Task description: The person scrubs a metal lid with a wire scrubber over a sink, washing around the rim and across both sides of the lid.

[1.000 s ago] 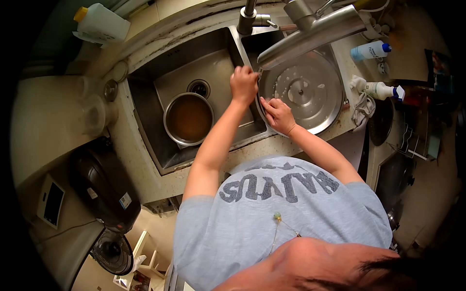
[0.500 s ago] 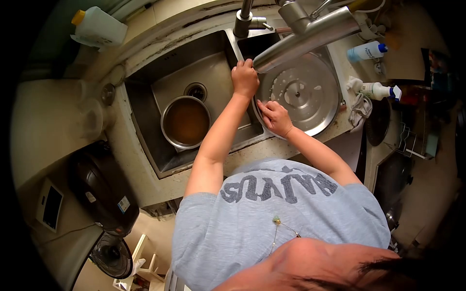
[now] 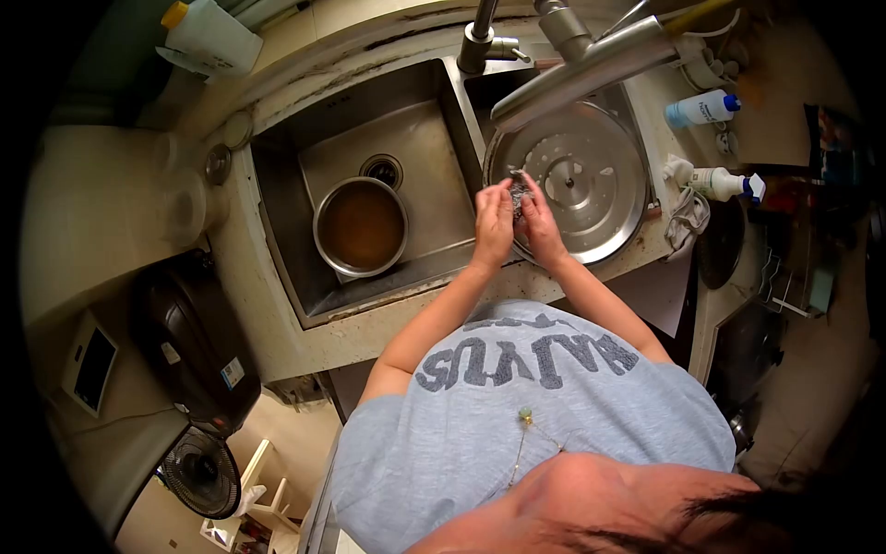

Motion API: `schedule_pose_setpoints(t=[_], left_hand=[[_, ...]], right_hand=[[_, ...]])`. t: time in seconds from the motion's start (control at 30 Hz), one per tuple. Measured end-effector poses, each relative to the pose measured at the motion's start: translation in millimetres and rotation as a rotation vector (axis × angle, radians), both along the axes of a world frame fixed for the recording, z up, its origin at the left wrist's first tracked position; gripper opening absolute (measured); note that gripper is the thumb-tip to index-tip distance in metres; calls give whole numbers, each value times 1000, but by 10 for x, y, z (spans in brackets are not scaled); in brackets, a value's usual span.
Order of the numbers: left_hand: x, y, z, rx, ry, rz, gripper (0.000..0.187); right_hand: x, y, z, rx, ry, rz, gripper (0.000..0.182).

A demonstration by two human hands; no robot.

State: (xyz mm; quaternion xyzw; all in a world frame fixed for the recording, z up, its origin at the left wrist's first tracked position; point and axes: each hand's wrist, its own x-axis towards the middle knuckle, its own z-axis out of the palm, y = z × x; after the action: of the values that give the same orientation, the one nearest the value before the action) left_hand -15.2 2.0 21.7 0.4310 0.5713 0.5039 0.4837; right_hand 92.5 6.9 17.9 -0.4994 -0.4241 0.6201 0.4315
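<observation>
- At the centre of the frame we see our left hand and right hand brought together, fingers pointing toward the top, closed around a small crumpled silvery wad. The wad shows between the palms and fingers; we cannot tell which fingertips press hardest on it.
- Just beyond and to the right of our hands lies a wide, round, shiny steel disc with a small knob in its middle and wet, whitish patches across its surface. It covers much of the right-hand basin.
- Left of centre, in the rectangular stainless-steel basin, we have a round steel pot of brownish liquid, upright, right beside the dark round drain.
- Above our hands, at the top of the frame, stand a grey metal tap and a thick, brushed-metal cylinder that slants over the disc.
- Toward the upper right we find a clear bottle with blue liquid and a blue cap, a white spray bottle and a rumpled pale cloth.
- In the upper left sits a white jug with a yellow cap.
</observation>
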Motion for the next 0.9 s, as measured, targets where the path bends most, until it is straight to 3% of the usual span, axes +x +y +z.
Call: schedule_pose_setpoints(t=[0.03, 0.07, 0.1, 0.17, 0.2, 0.23, 0.3, 0.37, 0.43, 0.5, 0.57, 0.63, 0.7, 0.73, 0.77, 0.83, 0.9], left_hand=[[9, -34, 12, -19, -41, -108, 39], [6, -59, 37, -43, -17, -170, 40], [5, -66, 37, -42, -21, -162, 40], [-15, -84, 11, 112, 318, 95, 45], [-30, -60, -118, 112, 396, 216, 52], [-47, -43, -273, 109, 394, 222, 52], [-81, 0, -453, -292, 287, 44, 51], [-81, 50, -481, -295, 311, 58, 47], [-89, 113, -492, -365, 340, -23, 37], [-58, 113, -653, -322, 262, 14, 35], [-6, 125, -801, -276, 183, 57, 34], [31, 113, -753, -187, 126, 140, 34], [34, 102, -737, -198, 87, 140, 35], [33, 91, -715, -202, 54, 134, 35], [29, 94, -680, -205, 51, 138, 35], [12, 97, -590, -321, 260, 77, 31], [46, 95, -587, -272, 148, 115, 33]], right_hand=[[-25, 39, 168, -179, 300, -127, 39], [2, 106, 308, -247, 383, -111, 40], [74, 160, 308, -247, 378, -103, 40], [193, 296, 281, -270, 285, -17, 39], [175, 365, 232, -81, 32, -102, 36], [177, 441, 236, -82, 29, -96, 36], [194, 598, 281, 98, -470, 42, 30], [144, 709, 295, 151, -627, 153, 24], [28, 766, 307, 703, -991, 312, 20], [-51, 725, 299, 748, -977, 361, 17], [-93, 689, 185, 811, -876, 651, 13], [-122, 802, 115, 804, -886, 675, 8], [-107, 1067, 47, 984, -924, 576, 8], [-87, 1171, 46, 715, -1023, 516, 6], [-72, 1269, -59, 682, -1015, 276, 8], [-143, 1229, -14, 767, -1064, 240, 8], [-188, 1069, 83, 898, -864, 485, 6]])
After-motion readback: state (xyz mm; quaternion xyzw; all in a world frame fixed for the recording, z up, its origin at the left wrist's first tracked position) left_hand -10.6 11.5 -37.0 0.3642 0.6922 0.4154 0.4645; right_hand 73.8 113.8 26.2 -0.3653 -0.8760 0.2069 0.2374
